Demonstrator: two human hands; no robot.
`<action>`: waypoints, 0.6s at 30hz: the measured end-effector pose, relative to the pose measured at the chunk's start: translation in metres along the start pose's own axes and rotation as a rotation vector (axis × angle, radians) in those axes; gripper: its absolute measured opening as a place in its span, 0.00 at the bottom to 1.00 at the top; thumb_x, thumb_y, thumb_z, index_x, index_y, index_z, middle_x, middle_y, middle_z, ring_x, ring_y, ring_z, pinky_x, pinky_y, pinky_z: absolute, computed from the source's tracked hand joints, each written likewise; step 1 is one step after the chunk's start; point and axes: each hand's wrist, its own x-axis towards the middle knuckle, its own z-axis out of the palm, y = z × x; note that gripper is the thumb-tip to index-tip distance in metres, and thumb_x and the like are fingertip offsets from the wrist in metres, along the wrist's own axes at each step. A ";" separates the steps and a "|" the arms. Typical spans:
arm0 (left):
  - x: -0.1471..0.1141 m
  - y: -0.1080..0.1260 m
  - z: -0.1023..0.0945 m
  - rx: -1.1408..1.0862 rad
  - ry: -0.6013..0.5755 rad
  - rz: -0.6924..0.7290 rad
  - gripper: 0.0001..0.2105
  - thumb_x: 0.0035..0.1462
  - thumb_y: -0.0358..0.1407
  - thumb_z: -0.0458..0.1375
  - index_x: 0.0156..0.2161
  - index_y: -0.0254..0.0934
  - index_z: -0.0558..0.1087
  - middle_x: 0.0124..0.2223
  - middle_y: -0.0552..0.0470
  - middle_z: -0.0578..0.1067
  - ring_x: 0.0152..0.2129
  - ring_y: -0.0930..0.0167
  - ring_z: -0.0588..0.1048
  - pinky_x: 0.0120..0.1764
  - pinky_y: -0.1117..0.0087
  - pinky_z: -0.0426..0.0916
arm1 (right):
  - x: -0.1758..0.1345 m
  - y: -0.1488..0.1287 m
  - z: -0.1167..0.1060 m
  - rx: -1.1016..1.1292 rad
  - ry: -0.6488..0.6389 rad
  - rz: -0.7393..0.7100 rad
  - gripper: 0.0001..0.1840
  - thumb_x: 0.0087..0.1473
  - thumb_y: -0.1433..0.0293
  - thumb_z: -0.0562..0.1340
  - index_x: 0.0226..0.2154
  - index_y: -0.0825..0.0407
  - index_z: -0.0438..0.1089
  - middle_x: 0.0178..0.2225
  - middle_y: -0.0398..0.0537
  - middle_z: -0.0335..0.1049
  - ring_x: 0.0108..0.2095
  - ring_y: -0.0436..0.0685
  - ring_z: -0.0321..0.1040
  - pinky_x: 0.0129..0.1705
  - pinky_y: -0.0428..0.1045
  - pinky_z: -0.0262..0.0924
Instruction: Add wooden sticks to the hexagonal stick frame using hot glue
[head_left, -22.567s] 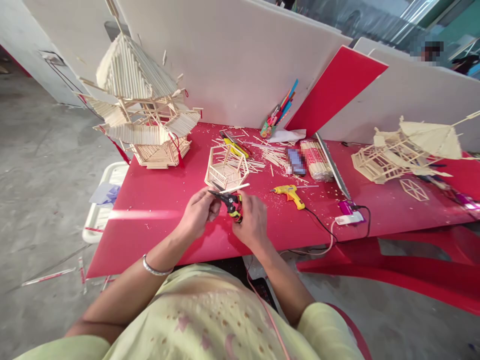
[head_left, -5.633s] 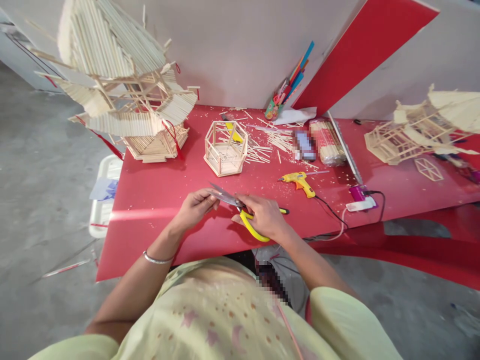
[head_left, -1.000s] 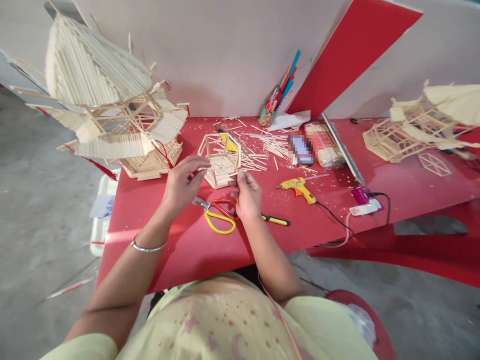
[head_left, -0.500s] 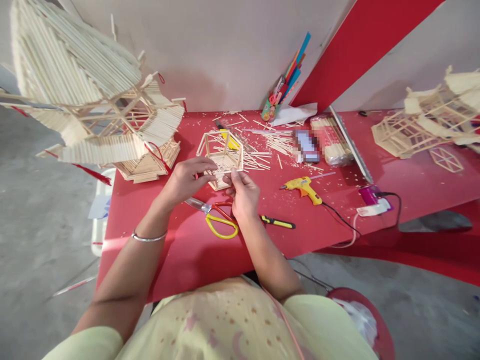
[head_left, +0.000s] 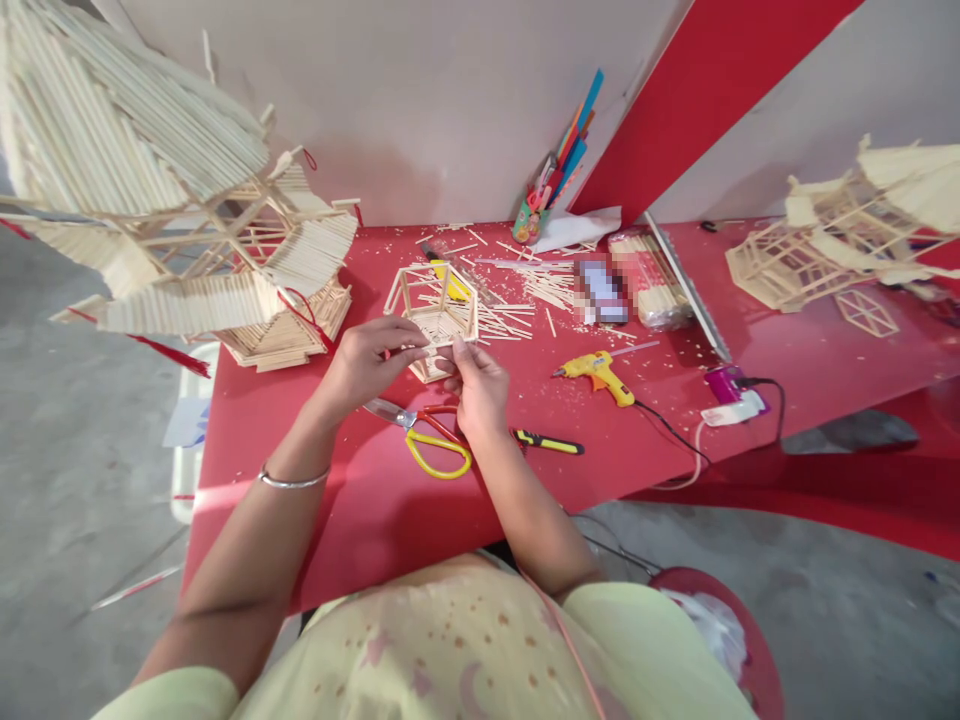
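Note:
A small open frame of thin wooden sticks (head_left: 475, 308) stands on the red table. My left hand (head_left: 367, 362) is at its near left, thumb and fingers closed in a pinch by the front edge. Opposite it, my right hand (head_left: 481, 388) has its thumb pressed to curled fingers. The fingertips of both hands nearly meet, and whatever is pinched there is too small to make out. Scissors (head_left: 439, 455) with a yellow and a red handle lie below the hands. Beside my right wrist rests a black and yellow utility knife (head_left: 551, 442).
A yellow glue gun (head_left: 600, 373) lies to the right, corded toward a purple plug adapter (head_left: 726, 385). Loose sticks (head_left: 551, 287) and scraps lie behind the frame. A large stick-built pagoda model (head_left: 225, 300) stands left, another model (head_left: 814, 250) right. A pen cup (head_left: 529, 218) stands by the wall.
The left thumb and fingers have come closer together, now pinched near the right fingertips. The whole view has shifted slightly; the tools and models stay in place on the table.

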 end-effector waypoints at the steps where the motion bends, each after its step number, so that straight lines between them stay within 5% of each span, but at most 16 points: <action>1: 0.000 0.000 0.000 0.006 0.000 0.003 0.10 0.62 0.42 0.65 0.40 0.38 0.85 0.42 0.44 0.82 0.35 0.68 0.79 0.37 0.70 0.70 | 0.000 0.000 0.000 -0.005 0.004 0.003 0.21 0.46 0.52 0.75 0.32 0.52 0.78 0.31 0.43 0.80 0.27 0.49 0.77 0.19 0.39 0.61; 18: 0.000 -0.002 -0.001 0.016 -0.023 0.031 0.08 0.61 0.39 0.66 0.42 0.39 0.84 0.43 0.45 0.82 0.39 0.67 0.80 0.43 0.68 0.72 | 0.001 -0.001 0.000 -0.062 0.009 0.006 0.22 0.47 0.50 0.73 0.33 0.51 0.76 0.31 0.43 0.81 0.26 0.48 0.75 0.19 0.39 0.59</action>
